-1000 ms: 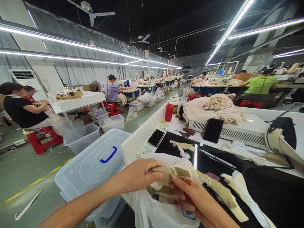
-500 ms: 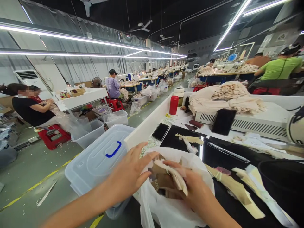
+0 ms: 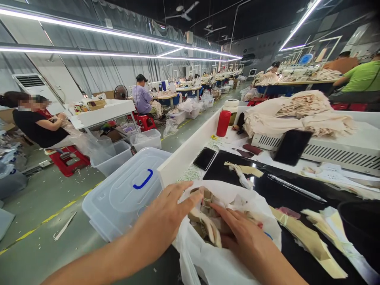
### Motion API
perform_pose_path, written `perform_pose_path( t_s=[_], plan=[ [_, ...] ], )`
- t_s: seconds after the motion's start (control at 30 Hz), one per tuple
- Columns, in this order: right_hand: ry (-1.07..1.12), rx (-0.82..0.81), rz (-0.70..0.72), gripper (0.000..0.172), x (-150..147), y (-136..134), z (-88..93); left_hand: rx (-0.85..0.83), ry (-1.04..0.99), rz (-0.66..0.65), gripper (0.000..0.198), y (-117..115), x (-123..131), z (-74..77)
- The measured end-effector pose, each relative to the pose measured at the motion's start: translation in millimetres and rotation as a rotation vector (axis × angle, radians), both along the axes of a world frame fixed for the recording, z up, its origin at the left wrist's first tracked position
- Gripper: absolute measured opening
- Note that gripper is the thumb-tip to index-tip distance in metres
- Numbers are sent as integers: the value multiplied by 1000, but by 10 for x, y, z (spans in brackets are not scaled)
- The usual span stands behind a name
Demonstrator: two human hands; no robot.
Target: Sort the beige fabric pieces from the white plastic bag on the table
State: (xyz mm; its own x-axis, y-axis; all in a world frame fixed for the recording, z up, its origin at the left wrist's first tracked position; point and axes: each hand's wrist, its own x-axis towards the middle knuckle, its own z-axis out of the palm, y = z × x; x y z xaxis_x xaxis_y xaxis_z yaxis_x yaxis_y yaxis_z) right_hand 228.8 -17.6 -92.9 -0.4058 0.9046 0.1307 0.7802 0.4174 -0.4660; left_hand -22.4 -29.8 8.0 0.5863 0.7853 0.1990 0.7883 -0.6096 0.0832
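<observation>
A white plastic bag (image 3: 208,261) stands with its mouth spread wide, holding several beige and brown cloth bundles (image 3: 204,225) tied with thin bands. My left hand (image 3: 169,213) lies over the bag's left rim, fingers stretched out, with fingertips at the bundles. Inside the mouth, my right hand (image 3: 243,233) reaches over the bundles with its fingers extended; its thumb side is partly hidden. Right of the bag, a tied beige strip bundle (image 3: 311,241) and a pale bundle (image 3: 341,233) rest on the black table surface (image 3: 293,225).
A lidded clear bin (image 3: 118,198) with a blue handle stands at the left. Behind the bag are a phone (image 3: 204,158), a pen (image 3: 297,188), a red bottle (image 3: 223,123) and piled beige cloth (image 3: 299,114). Other people sit at tables farther off.
The cloth bundle that my right hand held upright now lies lower in the bag, and the right fingers have straightened. My left hand stays at the rim. The view has shifted slightly left.
</observation>
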Motion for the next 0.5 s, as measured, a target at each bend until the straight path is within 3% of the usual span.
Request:
perform_pose_path(
  t_s=[0.07,0.17,0.27,0.5],
  plan=[
    [122,12,-46,76,59,-56,-35,56,29,-84,66,10,25,-17],
    [299,19,-149,64,138,-145,-46,96,54,-219,45,23,81,-67],
    [432,-58,-256,57,211,-221,-10,133,55,-304,25,41,139,-138],
    [612,-141,-391,50,253,-303,107,166,26,-314,21,66,183,-186]
  ],
)
